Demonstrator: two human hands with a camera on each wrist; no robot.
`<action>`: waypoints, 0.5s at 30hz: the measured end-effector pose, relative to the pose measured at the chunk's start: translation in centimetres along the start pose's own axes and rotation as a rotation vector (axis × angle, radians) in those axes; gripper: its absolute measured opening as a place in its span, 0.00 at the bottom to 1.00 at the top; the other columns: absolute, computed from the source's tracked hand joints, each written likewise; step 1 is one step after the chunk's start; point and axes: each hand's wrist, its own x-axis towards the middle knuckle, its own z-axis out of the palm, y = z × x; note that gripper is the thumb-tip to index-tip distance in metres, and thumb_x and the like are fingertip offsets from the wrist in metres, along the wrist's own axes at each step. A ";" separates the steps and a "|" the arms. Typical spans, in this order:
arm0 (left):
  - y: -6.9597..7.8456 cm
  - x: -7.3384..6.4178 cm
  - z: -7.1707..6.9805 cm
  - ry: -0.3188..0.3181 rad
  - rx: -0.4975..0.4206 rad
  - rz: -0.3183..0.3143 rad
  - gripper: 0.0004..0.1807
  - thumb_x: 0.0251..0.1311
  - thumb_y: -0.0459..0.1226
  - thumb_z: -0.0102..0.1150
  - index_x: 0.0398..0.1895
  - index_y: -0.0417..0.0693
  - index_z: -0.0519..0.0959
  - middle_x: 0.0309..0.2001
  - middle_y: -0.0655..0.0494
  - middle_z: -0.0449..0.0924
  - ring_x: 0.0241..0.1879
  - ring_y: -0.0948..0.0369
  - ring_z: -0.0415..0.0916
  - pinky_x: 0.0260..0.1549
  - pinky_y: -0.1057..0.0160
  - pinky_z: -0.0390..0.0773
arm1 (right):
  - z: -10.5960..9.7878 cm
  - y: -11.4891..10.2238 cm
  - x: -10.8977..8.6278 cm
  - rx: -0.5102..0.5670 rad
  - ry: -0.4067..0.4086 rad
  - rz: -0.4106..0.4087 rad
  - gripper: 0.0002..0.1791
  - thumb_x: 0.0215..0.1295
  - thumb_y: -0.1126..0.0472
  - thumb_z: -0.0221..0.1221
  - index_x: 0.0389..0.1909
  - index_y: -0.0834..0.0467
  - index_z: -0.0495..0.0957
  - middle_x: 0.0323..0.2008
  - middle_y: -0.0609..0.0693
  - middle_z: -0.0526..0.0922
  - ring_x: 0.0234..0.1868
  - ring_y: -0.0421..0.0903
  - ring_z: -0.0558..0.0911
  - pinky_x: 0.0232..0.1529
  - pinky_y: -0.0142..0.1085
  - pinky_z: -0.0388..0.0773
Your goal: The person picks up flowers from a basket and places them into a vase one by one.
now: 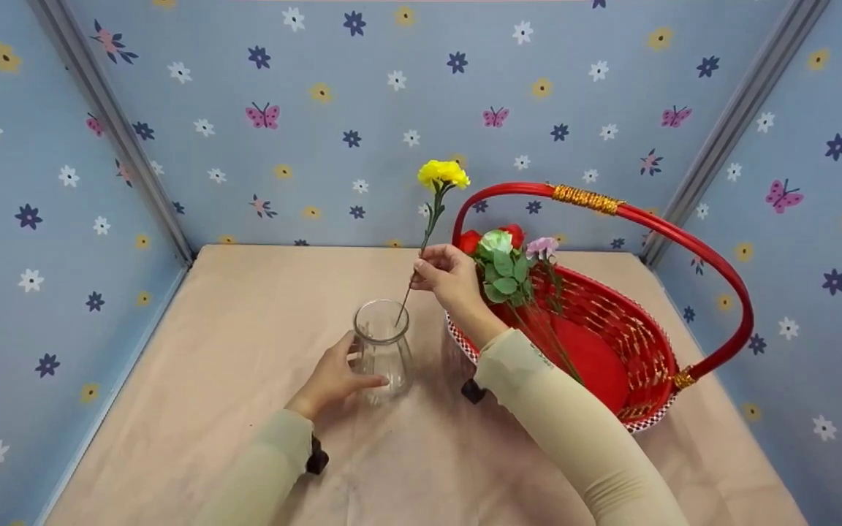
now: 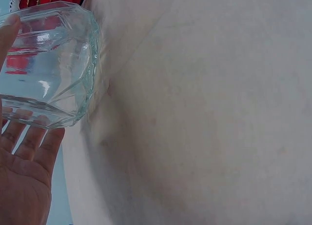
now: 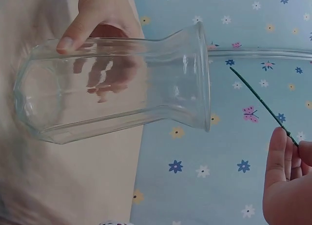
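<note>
A clear glass vase (image 1: 386,361) stands upright on the cloth, its mouth facing up. My left hand (image 1: 335,376) holds it from the left side, thumb in front and fingers behind. In the left wrist view, the vase's faceted base (image 2: 80,73) shows between thumb and fingers. My right hand (image 1: 454,281) pinches the green stem of a yellow carnation (image 1: 443,174), bloom upward. From the right wrist camera, the tip of the stem (image 3: 258,99) is just above the vase rim (image 3: 204,78), apart from the glass.
To the right stands a red woven basket (image 1: 629,351) with a tall arched handle (image 1: 713,263). Red roses (image 1: 469,242), a pale green-white rose (image 1: 496,241) and a pink-purple carnation (image 1: 542,248) lean on its back-left rim. Patterned blue panels (image 1: 362,146) enclose the table.
</note>
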 end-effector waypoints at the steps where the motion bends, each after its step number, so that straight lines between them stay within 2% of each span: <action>1: 0.1 0.0 0.0 -0.001 0.000 0.000 0.54 0.49 0.36 0.88 0.79 0.41 0.67 0.68 0.40 0.79 0.72 0.40 0.75 0.75 0.41 0.79 | 0.1 0.1 0.0 0.005 0.003 0.001 0.06 0.74 0.77 0.60 0.47 0.67 0.78 0.31 0.51 0.83 0.30 0.43 0.86 0.35 0.34 0.94; 5: 0.3 -0.2 -0.1 0.000 0.004 -0.007 0.54 0.49 0.36 0.89 0.80 0.45 0.67 0.68 0.40 0.79 0.72 0.41 0.75 0.74 0.43 0.79 | 0.1 0.7 0.1 -0.003 -0.002 0.000 0.07 0.74 0.78 0.60 0.47 0.67 0.78 0.32 0.51 0.82 0.30 0.43 0.86 0.36 0.35 0.94; 15: 0.4 -0.2 -0.1 -0.009 -0.002 -0.013 0.54 0.50 0.37 0.88 0.80 0.47 0.67 0.70 0.41 0.78 0.73 0.42 0.74 0.75 0.43 0.78 | 0.1 1.8 -0.2 -0.151 -0.086 -0.042 0.07 0.74 0.76 0.61 0.50 0.71 0.79 0.34 0.51 0.85 0.31 0.41 0.87 0.41 0.37 0.95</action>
